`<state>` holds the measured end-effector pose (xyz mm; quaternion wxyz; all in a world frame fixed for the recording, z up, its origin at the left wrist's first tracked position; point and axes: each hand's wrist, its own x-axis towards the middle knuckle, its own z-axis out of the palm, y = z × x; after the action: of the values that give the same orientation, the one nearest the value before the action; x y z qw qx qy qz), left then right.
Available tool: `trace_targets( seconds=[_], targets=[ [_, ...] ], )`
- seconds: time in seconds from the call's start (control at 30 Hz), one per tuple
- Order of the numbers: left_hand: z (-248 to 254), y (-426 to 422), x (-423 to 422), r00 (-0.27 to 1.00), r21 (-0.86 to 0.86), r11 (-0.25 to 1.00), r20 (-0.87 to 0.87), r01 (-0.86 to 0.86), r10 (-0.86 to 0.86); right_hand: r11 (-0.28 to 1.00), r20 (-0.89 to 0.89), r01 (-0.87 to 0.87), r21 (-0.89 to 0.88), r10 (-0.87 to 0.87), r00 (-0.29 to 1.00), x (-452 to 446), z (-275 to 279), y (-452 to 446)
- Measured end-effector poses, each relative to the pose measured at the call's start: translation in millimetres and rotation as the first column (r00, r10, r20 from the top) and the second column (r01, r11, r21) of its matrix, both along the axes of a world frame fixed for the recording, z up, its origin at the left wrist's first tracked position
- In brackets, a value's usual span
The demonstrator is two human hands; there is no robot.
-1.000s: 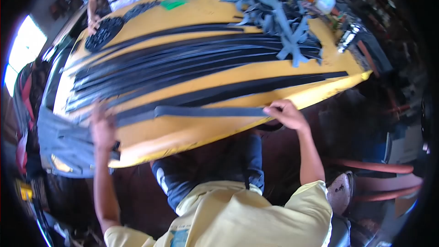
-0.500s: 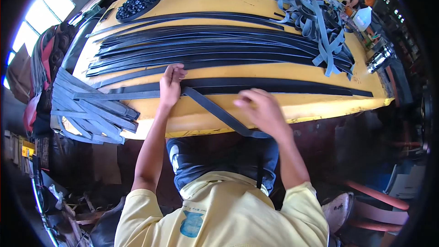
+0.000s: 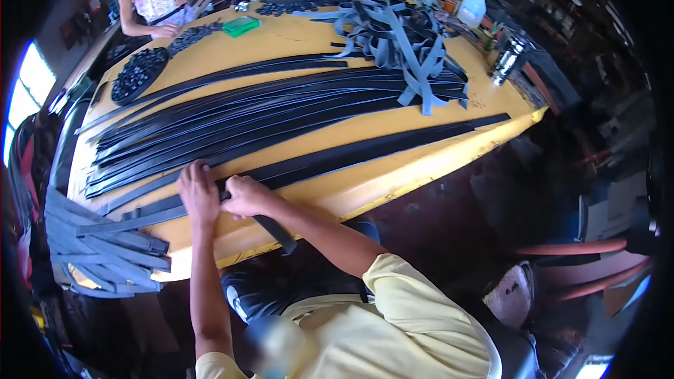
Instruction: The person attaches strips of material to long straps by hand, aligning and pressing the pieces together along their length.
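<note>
Strap (image 3: 133, 222) partly hid.; R hand (image 3: 246, 196) clamped on it, L hand (image 3: 200, 193) atop (grip unclear).

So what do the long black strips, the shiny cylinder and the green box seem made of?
The long black strips look like smooth leather or an imitation, lying flat with a slight sheen. The shiny cylinder seems to be polished metal, given its bright, mirror-like highlights. The green box is probably plastic, judging by its even, vivid colour.
</note>
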<state>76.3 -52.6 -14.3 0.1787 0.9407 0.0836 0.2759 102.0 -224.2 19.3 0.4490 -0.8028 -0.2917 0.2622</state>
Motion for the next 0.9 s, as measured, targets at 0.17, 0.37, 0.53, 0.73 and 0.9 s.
trace_targets(
  seconds=[0.17, 0.37, 0.53, 0.73, 0.9],
  targets=[
    [-25.4, 17.5, 16.0, 0.895, 0.263, 0.915, -0.247, -0.306, 0.370, 0.996, 0.167, 0.084, -0.029, -0.078, 0.983, -7.0, 4.9, 5.4],
    [27.0, -14.6, -3.8, 0.858, 0.275, 0.931, -0.389, -0.238, 0.335, 0.995, 0.379, 0.075, -0.065, -0.045, 0.924, -13.5, -2.4, -18.0],
    [-0.7, -2.5, 5.1, 0.859, 0.212, 0.922, -0.343, -0.324, 0.380, 0.975, 0.342, -0.101, -0.200, 0.166, 0.925, 11.5, 36.4, -88.8],
    [3.2, -7.2, 1.0, 0.871, 0.147, 0.927, -0.320, -0.344, 0.374, 0.936, 0.118, 0.024, -0.351, 0.019, 0.993, 63.6, 126.1, -377.8],
    [2.6, -6.9, 5.7, 0.848, 0.216, 0.912, -0.343, -0.348, 0.405, 0.778, -0.126, 0.559, -0.285, -0.609, 0.783, 66.2, 151.6, -670.1]
  ],
)
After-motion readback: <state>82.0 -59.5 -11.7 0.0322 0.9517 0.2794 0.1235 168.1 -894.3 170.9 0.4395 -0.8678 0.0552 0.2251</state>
